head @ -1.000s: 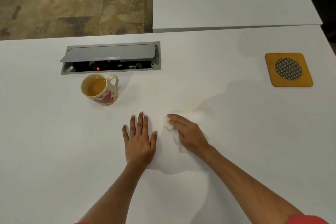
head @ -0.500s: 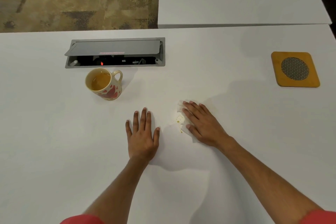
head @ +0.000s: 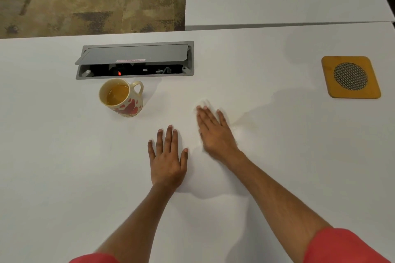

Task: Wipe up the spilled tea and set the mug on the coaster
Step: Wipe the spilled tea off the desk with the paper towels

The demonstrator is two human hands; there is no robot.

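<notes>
Bench white, carries everything. Coaster well apart from hands, far out beyond right hand and to its right. Mug ahead-left of left hand, near it, upright, tea inside, handle pointing away toward power box. Left hand spread flat on bench, holding nothing; judged nearer hand for mug. Right hand flat, fingers straight, pressing white tissue, edge peeking past fingertips. Faint tea spill just right of right hand; wiping judged unfinished.
</notes>
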